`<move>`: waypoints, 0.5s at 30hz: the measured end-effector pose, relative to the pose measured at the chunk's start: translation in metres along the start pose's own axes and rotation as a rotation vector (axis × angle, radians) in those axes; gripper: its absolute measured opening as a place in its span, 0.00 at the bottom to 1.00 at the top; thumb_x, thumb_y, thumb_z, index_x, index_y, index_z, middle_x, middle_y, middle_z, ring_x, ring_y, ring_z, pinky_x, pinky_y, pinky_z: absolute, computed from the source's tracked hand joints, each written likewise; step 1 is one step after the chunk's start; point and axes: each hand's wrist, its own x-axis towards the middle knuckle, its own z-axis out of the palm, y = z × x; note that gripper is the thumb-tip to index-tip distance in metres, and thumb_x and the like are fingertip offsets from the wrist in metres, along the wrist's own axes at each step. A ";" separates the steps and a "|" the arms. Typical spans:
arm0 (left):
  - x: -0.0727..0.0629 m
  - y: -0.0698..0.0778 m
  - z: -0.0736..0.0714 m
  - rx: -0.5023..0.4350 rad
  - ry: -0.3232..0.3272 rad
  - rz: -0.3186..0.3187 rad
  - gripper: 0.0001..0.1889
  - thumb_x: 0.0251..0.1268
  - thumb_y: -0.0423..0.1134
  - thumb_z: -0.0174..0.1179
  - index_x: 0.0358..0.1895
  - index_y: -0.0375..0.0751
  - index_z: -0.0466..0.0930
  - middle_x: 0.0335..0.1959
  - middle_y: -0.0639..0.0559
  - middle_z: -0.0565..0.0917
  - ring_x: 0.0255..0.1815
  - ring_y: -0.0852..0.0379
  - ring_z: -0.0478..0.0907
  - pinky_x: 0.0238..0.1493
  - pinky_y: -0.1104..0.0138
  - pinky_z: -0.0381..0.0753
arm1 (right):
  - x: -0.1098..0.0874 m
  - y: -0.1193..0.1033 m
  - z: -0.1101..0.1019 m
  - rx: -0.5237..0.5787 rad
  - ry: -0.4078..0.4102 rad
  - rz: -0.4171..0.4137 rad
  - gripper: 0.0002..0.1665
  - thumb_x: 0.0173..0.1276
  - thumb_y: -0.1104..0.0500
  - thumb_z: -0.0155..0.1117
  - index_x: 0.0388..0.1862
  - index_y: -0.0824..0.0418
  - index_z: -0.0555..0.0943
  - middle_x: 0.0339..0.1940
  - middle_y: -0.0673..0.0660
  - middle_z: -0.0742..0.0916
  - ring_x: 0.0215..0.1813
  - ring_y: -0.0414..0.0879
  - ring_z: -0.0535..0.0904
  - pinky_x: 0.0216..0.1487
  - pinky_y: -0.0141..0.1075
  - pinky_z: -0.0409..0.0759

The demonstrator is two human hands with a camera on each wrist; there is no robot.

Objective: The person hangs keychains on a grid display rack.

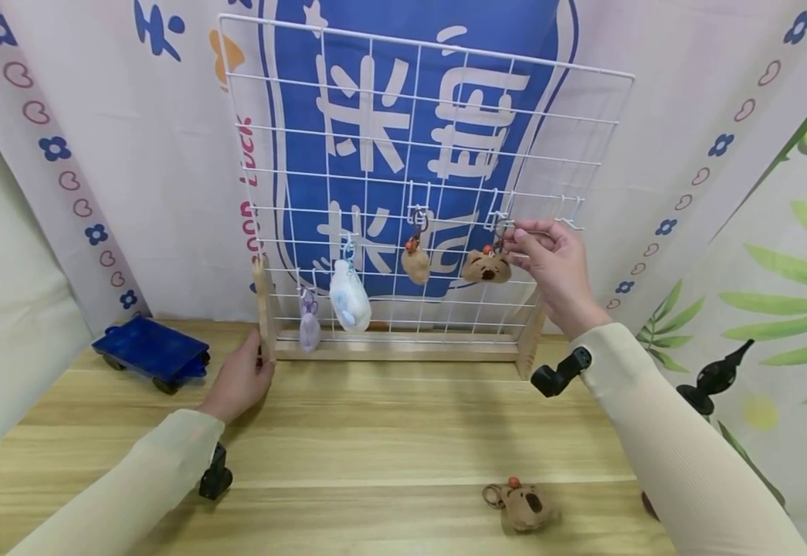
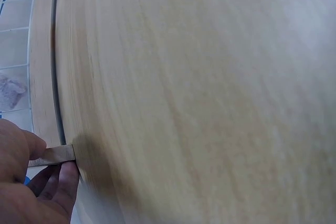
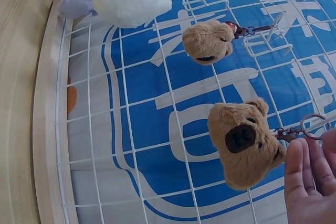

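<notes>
With thumb and fingers, my right hand pinches the metal ring of a brown bear plush keychain beside a wire hook at the right of the white grid rack. The bear's head dangles face outward in the right wrist view. My left hand grips the wooden end foot of the rack, thumb on one side and fingers on the other. Left of the held bear hang a second brown plush keychain, a white and blue plush and a small lilac plush.
Another brown bear keychain lies on the wooden table at the front. A blue toy cart stands left of the rack's wooden base. Behind hangs a printed curtain. A black pointed object is beside my right forearm.
</notes>
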 end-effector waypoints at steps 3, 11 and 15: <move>0.000 0.000 0.000 0.001 0.002 0.006 0.19 0.74 0.27 0.55 0.63 0.24 0.64 0.49 0.24 0.81 0.44 0.37 0.84 0.38 0.51 0.86 | -0.001 0.001 -0.001 -0.011 0.003 0.000 0.05 0.80 0.63 0.59 0.51 0.58 0.80 0.41 0.45 0.91 0.44 0.38 0.86 0.48 0.26 0.88; 0.000 0.002 -0.001 0.006 -0.002 0.009 0.22 0.75 0.27 0.55 0.66 0.23 0.62 0.54 0.20 0.80 0.48 0.32 0.84 0.41 0.47 0.88 | -0.007 0.006 -0.006 -0.026 0.013 0.021 0.07 0.81 0.64 0.57 0.54 0.61 0.79 0.43 0.47 0.90 0.45 0.38 0.86 0.49 0.26 0.88; 0.001 0.002 -0.001 0.008 -0.004 0.009 0.22 0.75 0.27 0.54 0.66 0.22 0.62 0.55 0.19 0.79 0.49 0.32 0.84 0.42 0.46 0.88 | -0.012 0.009 -0.009 -0.033 -0.008 -0.006 0.06 0.81 0.65 0.57 0.52 0.60 0.79 0.43 0.48 0.90 0.45 0.38 0.87 0.49 0.26 0.88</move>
